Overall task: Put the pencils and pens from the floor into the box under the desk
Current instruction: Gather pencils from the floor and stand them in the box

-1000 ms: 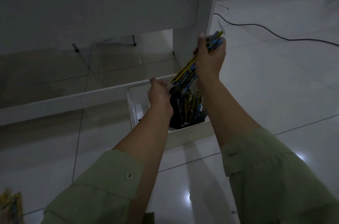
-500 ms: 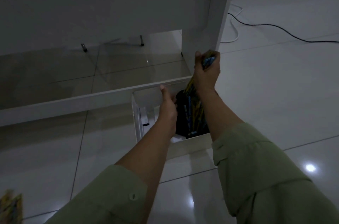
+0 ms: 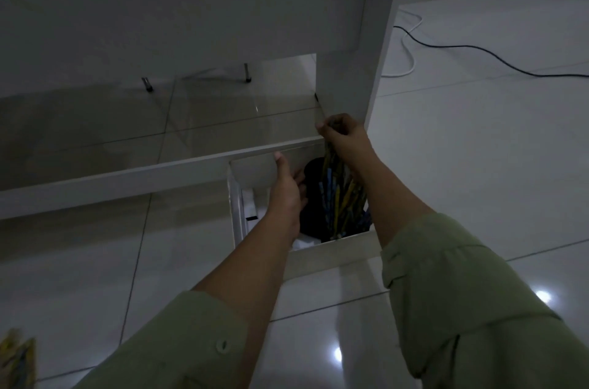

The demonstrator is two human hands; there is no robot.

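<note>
- Gripping the top ends of a bundle of pencils and pens [image 3: 338,197], the right hand [image 3: 345,140] is closed in a fist above the white box [image 3: 334,253]; the bundle's lower ends stand inside a black holder [image 3: 310,197] in the box.
- The left hand [image 3: 287,187] rests on the holder's left side, fingers curled round it, thumb up.
- The box sits on the tiled floor [image 3: 478,165] beside the white desk [image 3: 191,6].
- More pencils [image 3: 16,360] lie at the near left edge.
- A black cable [image 3: 478,52] trails far right.
</note>
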